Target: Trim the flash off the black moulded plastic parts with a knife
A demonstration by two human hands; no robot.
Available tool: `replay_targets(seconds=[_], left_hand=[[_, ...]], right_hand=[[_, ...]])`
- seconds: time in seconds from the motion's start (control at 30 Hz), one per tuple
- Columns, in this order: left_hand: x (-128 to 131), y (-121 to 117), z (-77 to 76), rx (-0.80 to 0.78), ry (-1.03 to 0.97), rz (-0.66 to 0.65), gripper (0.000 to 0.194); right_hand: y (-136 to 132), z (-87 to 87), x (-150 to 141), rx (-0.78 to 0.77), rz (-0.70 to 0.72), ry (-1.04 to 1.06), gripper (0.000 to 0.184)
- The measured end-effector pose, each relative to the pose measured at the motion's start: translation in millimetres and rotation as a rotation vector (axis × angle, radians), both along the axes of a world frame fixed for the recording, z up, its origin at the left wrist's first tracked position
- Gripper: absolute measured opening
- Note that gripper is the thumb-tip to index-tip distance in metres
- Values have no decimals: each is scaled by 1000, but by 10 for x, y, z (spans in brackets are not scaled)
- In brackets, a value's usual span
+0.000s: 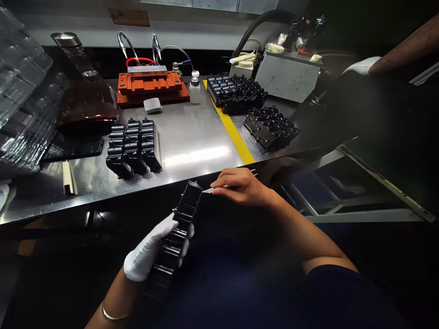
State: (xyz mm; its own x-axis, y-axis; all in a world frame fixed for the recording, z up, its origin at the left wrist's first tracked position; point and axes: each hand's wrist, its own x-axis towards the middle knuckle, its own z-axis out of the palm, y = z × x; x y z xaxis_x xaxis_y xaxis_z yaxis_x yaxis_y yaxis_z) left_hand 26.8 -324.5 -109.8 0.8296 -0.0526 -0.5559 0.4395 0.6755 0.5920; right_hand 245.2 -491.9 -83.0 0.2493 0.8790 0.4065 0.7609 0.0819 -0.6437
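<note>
My left hand (151, 250), in a white glove, is wrapped round a long black moulded plastic part (176, 233) held below the table's front edge. My bare right hand (240, 186) pinches a small knife (210, 189), its metal tip touching the top end of that part. Both hands are over my dark lap, just in front of the steel table (192, 137).
A stack of black parts (133, 146) stands on the table's left. More black parts (236, 93) and another pile (270, 127) lie past a yellow stripe (230, 127). An orange fixture (151, 87), a small white bottle (195, 89) and clear trays (24, 96) stand around. Another person's gloved hand (361, 66) is far right.
</note>
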Motion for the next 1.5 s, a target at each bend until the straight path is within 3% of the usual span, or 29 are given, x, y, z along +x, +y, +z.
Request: replay_targets(seconds=[0.33,0.43,0.53,0.6,0.67,0.73,0.8,0.87,0.97,1.33,1.5], left_hand=[[-25,74,90,176,-131,-182,38],[-25,62,82,116,-98,-279,41],[-47,35,5,9,-50,-336,45],[-59,7,-63,-61,-34,-316,50],[-58,-20,-120,-69,-7,-270,51],[-41,-41,-146,35,-3,-206,48],[-10,-53,-135,236,-51,-139,46],[29,-62,-96,422,-120,-106,47],[79,-84,-38,543,-159,-107,49],[59,-143,-83,569,-126,-115,50],[109,-150,-87,608,-158,-7,57]], right_hand=[[21,213,151,-190,262,-144,19],[58,151,176,-148,280,-154,18],[110,17,143,-5,273,-57,19],[152,-78,82,112,195,90,21],[187,-145,-5,200,27,218,22],[205,-173,-105,210,-131,251,23],[204,-176,-206,146,-198,194,26],[195,-175,-294,84,-207,117,27],[190,-193,-384,38,-217,55,25],[138,-234,-448,-150,-211,-76,38],[106,-172,-391,26,-186,-14,34]])
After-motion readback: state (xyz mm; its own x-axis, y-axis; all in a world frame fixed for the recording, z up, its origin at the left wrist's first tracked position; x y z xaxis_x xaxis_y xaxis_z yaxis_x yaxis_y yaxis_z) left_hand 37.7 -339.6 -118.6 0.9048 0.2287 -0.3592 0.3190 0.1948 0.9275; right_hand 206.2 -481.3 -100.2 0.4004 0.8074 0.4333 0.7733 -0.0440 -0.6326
